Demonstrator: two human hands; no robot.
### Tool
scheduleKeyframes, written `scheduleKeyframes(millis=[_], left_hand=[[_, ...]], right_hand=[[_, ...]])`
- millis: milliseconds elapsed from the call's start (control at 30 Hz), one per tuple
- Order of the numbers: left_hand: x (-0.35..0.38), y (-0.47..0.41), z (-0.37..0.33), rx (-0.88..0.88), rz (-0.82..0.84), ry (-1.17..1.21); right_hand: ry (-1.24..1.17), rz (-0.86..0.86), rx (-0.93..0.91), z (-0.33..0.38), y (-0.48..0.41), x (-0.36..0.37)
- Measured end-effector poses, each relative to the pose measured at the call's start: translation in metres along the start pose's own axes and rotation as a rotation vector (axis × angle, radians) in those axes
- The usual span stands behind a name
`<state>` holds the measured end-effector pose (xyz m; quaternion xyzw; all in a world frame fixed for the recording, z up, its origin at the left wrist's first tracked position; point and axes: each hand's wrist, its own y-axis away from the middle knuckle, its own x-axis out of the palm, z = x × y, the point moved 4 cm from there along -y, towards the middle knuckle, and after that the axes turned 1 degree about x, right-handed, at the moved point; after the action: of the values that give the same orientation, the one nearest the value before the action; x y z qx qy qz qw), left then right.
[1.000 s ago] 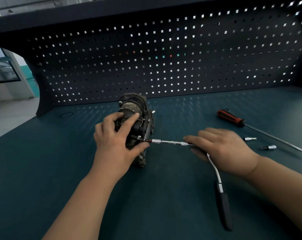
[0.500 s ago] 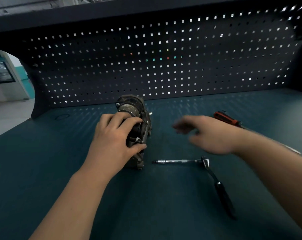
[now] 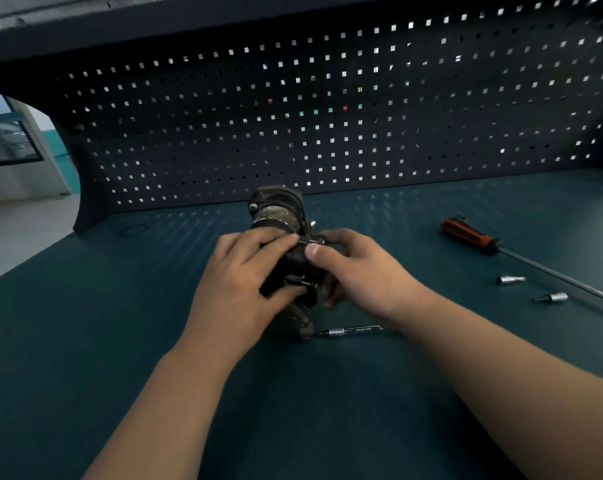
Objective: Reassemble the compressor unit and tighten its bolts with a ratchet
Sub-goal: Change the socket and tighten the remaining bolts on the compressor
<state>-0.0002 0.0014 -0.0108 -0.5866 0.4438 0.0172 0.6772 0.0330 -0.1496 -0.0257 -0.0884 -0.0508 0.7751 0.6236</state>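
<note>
**Item: compressor unit** (image 3: 278, 211). Stands at centre frame on the tabletop (image 3: 102, 341), in front of the pegboard (image 3: 327, 116). It is dark, with its cylindrical part toward the top.

**Left hand** (image 3: 244, 271). Wrapped over the unit's left side, fingers curled across its top. This grip matches the one a second ago.

**Right hand** (image 3: 358, 271). Now closed on the unit's right side, thumb laid over the top edge and fingers curled behind. A second ago it was guiding the ratchet's extension into the unit. Half a second ago it was in the air, holding nothing.

**Ratchet** (image 3: 352, 330). Set down on the tabletop just below the unit, and no hand touches it. Only the extension shows, since the right forearm hides the handle.

**Also present, right of frame.** Red-handled screwdriver (image 3: 466, 235) and two loose sockets (image 3: 509, 279) (image 3: 552, 297), well apart from the hands.

**Reading.** Wrenching has paused. With both hands on the body, the person is probably turning or reseating the unit to reach another bolt. Tightening looks unfinished, and the ratchet lies close by for pickup.
</note>
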Motion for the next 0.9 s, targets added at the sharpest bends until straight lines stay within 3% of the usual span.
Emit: scheduleKeyframes(millis=[100,367,567,767,900], left_hand=[[0.003,-0.001,-0.001,-0.01,-0.01,0.007],[0.003,0.0,-0.009,-0.026,-0.035,-0.03],[0.002,0.0,-0.012,-0.061,0.014,-0.035],[0.003,-0.017,-0.031,-0.086,0.12,-0.273],[0.007,-0.02,-0.032,-0.085,0.093,-0.313]], right_hand=[[-0.071,0.003,0.01,-0.003,0.0,-0.001],[0.043,-0.014,-0.089,-0.001,-0.001,-0.002],[-0.092,-0.077,0.089,-0.008,-0.002,-0.004],[0.057,-0.16,0.066,-0.006,0.0,-0.019],[0.178,-0.194,-0.007,0.003,-0.002,-0.023]])
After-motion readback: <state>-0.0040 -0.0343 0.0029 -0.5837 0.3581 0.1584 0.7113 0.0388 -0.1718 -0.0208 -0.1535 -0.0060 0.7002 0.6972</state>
